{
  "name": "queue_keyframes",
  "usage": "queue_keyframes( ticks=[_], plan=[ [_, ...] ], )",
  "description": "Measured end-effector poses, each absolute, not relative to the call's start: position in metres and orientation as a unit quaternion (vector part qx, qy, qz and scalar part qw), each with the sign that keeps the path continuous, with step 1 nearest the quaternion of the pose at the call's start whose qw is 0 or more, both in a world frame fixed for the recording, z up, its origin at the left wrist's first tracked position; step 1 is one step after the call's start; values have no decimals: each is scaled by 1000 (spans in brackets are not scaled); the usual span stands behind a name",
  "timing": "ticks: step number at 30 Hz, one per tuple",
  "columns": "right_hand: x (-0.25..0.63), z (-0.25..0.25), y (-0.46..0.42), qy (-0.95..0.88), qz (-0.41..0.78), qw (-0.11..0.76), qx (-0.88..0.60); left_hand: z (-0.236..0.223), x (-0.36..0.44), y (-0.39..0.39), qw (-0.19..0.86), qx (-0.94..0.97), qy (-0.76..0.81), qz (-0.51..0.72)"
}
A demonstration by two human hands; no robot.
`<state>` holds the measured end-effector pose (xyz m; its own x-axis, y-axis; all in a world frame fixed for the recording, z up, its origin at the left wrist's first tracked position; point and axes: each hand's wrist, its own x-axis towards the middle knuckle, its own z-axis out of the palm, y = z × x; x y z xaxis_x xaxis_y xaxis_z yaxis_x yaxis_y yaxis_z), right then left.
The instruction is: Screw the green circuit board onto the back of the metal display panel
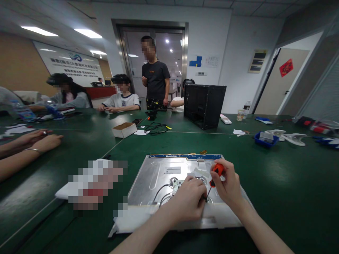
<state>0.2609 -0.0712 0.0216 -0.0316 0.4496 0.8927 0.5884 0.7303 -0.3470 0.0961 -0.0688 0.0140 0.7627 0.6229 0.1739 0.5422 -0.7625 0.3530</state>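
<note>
A silver display panel [156, 173] lies flat on the green table, with a blue circuit strip [185, 157] along its far edge. Between the fingers of my right hand [229, 185] is a red and black screwdriver [217, 170], tilted so its shaft points down to the panel. My left hand [189, 197] rests on the panel with curled fingers by the screwdriver's tip; what they pinch, if anything, is hidden. A small green circuit board [176, 186] and black wires [160, 192] show beside my left hand.
A black computer case [205, 106] stands across the table. Left of it are a white cardboard box [124, 129] and a coiled black cable [157, 128]. A blue tray [266, 139] sits to the right. Another person's hands [39, 143] rest at the left; several people are beyond.
</note>
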Motion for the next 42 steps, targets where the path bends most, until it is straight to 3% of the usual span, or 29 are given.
queue_keyframes(
  ticks=[12, 42],
  plan=[
    [261, 30, -75, -741, -84, 564, -356, 14, 97, -69, 121, 932, 315, 132],
    [258, 25, -74, -733, -80, 586, -336, 5, 98, -65, 137, 932, 307, 133]
  ],
)
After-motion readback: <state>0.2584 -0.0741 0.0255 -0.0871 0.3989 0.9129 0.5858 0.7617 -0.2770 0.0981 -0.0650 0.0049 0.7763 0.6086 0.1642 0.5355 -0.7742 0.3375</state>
